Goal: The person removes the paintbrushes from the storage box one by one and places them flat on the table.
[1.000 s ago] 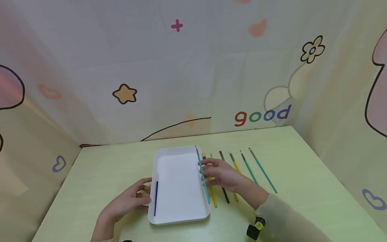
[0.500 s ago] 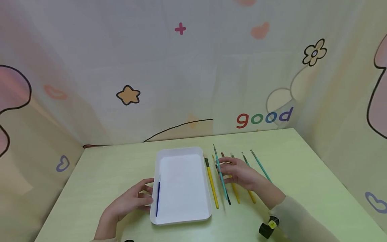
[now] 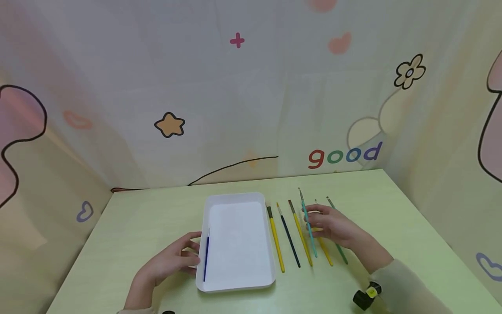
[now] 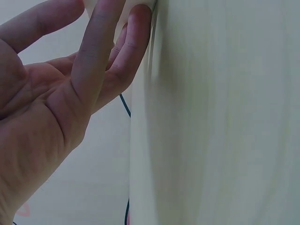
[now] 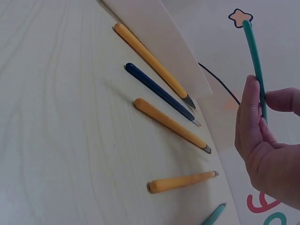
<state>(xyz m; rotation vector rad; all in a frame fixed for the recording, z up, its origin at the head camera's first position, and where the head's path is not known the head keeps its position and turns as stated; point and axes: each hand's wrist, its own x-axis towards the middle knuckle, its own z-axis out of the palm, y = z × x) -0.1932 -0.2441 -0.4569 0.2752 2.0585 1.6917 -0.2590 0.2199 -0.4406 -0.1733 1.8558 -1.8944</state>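
Observation:
In the head view my right hand [image 3: 333,224] pinches a teal paintbrush [image 3: 309,231] between thumb and fingers, above the row of brushes. The right wrist view shows the teal handle [image 5: 253,47] sticking up past the fingertips. My left hand [image 3: 170,261] touches the left wall of a white tray [image 3: 239,244] with loosely bent fingers; in the left wrist view the fingers [image 4: 96,51] meet a white tray corner. A navy-handled paintbrush [image 3: 206,259] lies along the tray's left inner side.
Right of the tray lie a yellow paintbrush [image 3: 276,240], a dark blue one [image 3: 289,235], a second yellow one [image 3: 301,233], a third yellow one [image 3: 324,253] partly behind the right hand, and a green one [image 3: 341,255]. A patterned cloth [image 3: 219,109] backs the table.
From the tray's right rim, my right hand has carried the teal paintbrush rightward across the row of brushes. My left hand stays at the tray, and the head view has shifted slightly.

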